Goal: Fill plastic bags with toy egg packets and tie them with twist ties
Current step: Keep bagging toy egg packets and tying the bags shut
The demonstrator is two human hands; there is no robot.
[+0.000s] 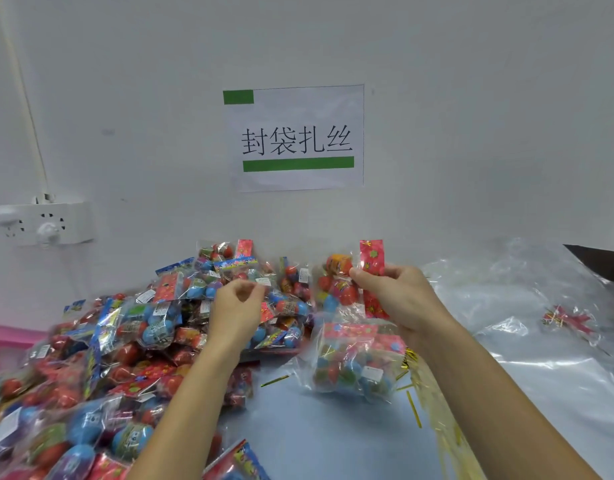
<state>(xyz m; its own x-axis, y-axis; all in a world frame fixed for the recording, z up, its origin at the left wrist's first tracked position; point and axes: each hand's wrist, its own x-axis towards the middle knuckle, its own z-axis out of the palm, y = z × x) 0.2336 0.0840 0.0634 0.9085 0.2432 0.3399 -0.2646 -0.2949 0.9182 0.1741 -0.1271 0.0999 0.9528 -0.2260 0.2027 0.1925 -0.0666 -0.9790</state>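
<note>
Nearest the lens, the big heap of toy egg packets point(101, 358) sprawls left of the wall sign point(295, 138), far too many to count. Below that sign a filled bag point(357, 358) lies on the table, gold twist ties point(414, 407) scattered just right of it; several, no firm count. Two hands are up. The right hand point(399, 299) pinches one packet point(347, 282) by its red header, lifted under the sign's right edge. The left hand point(238, 306) hovers over the heap, fingers curled; whether it grips anything, I cannot tell. Filling step, I'd say. Next: a clear bag point(527, 306), opened.
</note>
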